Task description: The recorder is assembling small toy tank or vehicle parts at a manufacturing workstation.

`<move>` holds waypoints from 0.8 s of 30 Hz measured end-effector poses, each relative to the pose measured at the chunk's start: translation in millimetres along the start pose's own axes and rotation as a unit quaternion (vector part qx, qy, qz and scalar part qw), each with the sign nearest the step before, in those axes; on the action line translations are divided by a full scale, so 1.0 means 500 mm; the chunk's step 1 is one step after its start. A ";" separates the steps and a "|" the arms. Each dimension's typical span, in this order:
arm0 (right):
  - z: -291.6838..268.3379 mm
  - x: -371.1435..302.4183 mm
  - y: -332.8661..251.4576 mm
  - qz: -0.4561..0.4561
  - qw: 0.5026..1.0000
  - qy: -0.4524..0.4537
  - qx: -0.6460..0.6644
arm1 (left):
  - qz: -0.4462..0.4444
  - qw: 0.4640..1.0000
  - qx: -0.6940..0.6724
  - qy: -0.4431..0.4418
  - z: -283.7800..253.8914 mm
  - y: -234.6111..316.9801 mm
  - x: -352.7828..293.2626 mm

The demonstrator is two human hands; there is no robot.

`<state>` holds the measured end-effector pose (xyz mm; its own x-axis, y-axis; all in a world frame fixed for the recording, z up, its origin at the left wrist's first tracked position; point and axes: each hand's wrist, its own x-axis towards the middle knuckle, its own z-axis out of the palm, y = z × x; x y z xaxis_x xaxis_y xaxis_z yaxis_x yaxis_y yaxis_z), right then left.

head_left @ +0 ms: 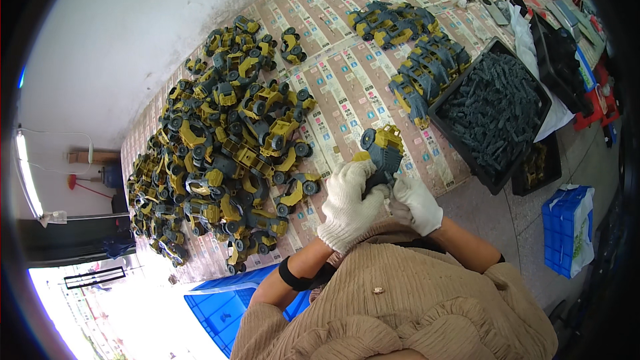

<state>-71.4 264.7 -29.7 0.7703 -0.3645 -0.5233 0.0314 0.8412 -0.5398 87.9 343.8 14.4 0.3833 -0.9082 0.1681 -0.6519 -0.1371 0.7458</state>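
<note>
One black tray (465,156) brims with ridged, dark grey plastic parts (492,107) at the tabletop (333,97)'s right edge; a lower black tray (543,185) holds yellowish pieces (535,163). Near the front edge, our knit-gloved left hand (350,203) wraps round a boxy toy truck (385,155), its long axis running away from us, yellow end toward the far edge. Our right hand (418,205), gloved alike, bends its fingers at the truck's near end; what they pinch, we cannot tell.
</note>
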 end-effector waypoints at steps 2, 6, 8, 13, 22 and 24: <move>0.002 0.001 0.014 0.030 0.998 -0.025 0.042 | 0.001 1.000 -0.007 -0.002 -0.006 -0.005 0.008; 0.005 0.013 0.018 0.051 0.994 -0.056 0.077 | 0.005 0.999 0.026 -0.027 -0.013 -0.005 0.023; -0.011 0.010 -0.017 0.077 0.996 -0.037 0.037 | 0.016 0.999 0.032 -0.030 -0.022 -0.002 0.032; -0.037 0.013 -0.125 -0.063 0.779 0.005 -0.624 | 0.175 0.951 0.172 -0.188 -0.049 -0.014 0.048; 0.041 0.011 -0.144 -0.210 0.787 0.149 -0.561 | 0.074 0.979 0.097 -0.164 -0.015 -0.040 0.066; -0.011 0.047 -0.116 -0.265 0.772 0.179 -0.549 | 0.051 0.988 0.037 -0.138 0.001 -0.077 0.062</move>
<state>-58.6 205.1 -14.0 0.6032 -0.7937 -0.0791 -0.4288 -0.2390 -0.8712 124.7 320.9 -9.4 0.1264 -0.9907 0.0505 -0.7281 -0.0581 0.6830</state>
